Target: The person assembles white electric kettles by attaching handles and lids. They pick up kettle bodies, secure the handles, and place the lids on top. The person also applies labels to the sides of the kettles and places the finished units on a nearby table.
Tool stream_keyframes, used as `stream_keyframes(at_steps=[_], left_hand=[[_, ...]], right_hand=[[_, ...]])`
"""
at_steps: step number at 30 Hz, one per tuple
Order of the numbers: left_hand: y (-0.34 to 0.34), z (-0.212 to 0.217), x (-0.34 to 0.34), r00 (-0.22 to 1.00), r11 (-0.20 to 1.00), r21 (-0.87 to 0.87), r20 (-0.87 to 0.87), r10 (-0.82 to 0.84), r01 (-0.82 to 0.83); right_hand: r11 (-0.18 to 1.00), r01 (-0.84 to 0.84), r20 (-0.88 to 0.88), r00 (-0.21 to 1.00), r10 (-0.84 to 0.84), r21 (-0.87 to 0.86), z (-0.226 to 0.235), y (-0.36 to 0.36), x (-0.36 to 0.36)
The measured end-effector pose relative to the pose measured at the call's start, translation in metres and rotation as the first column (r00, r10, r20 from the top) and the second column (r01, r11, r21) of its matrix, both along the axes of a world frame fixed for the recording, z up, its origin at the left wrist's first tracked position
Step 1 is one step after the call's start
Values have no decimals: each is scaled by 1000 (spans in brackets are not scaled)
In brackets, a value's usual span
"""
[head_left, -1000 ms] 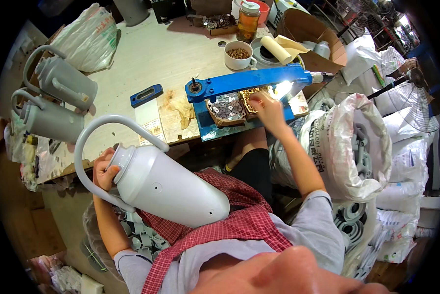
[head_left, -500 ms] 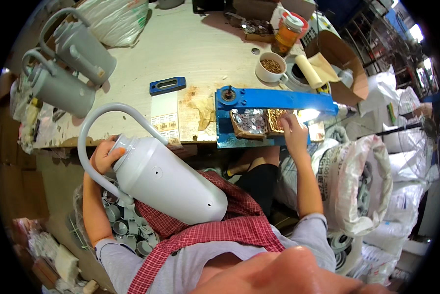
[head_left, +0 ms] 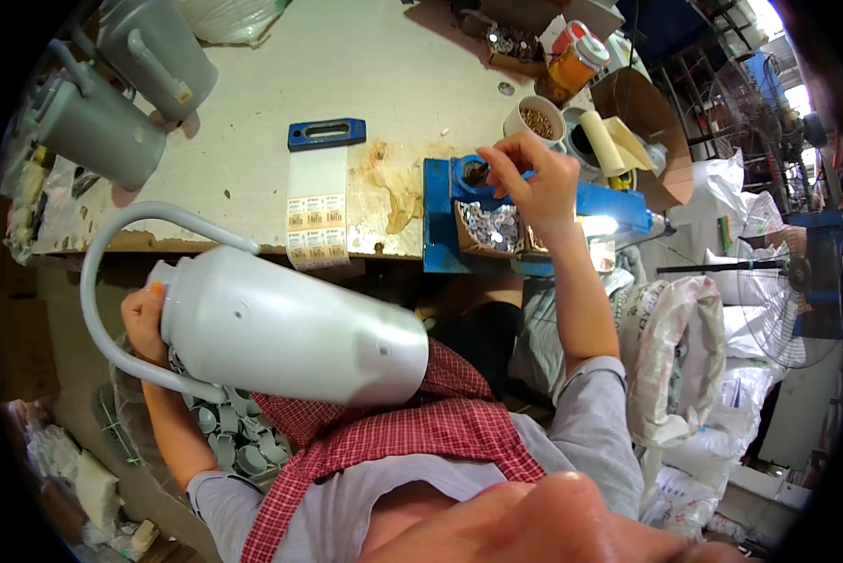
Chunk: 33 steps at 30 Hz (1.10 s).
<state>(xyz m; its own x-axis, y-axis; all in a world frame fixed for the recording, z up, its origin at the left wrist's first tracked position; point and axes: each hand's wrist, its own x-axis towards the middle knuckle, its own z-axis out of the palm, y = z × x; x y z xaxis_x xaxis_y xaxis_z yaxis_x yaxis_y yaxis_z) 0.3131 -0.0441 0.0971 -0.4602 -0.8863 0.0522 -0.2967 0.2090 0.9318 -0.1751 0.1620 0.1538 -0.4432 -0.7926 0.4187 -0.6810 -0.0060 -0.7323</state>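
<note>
My left hand (head_left: 144,324) is closed round the neck of a light grey jug body (head_left: 299,324) with a big curved handle. The jug lies tilted across my lap, its base toward the right, with small holes in its side. My right hand (head_left: 539,183) is over the blue metal press (head_left: 609,202) at the table's front edge. Its thumb and finger are pinched beside the round head of the press; whatever they hold is too small to make out. Below that hand sits a small box of shiny metal pieces (head_left: 490,228); a second box beside it is mostly hidden by the wrist.
Two darker grey jugs (head_left: 107,136) stand at the table's left. A blue slotted block (head_left: 326,133) lies by a label sheet (head_left: 316,225). Behind the press are a white cup of brass-coloured bits (head_left: 537,122) and an amber jar (head_left: 571,70). White sacks (head_left: 675,366) crowd the right.
My right hand has moved from the box of brass-coloured bits up and left to the round head of the press. The jug has swung lower and left, more level, with my left hand.
</note>
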Motion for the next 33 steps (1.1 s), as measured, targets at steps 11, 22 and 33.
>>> stream_keyframes(at_steps=[11,22,33], left_hand=[[44,-30,-19,637,776,558,-491,595,-294],[71,-27,-46,663,778,544,-461,590,-314],[72,-32,-53,621,745,560,-450,642,-363]], right_hand=[[998,-59,62,996,61,-31,-9,2,0],[949,127,-539,841,51,288,-114,83,-36],[980,83,-530,847,28,183,-104,87,-25]])
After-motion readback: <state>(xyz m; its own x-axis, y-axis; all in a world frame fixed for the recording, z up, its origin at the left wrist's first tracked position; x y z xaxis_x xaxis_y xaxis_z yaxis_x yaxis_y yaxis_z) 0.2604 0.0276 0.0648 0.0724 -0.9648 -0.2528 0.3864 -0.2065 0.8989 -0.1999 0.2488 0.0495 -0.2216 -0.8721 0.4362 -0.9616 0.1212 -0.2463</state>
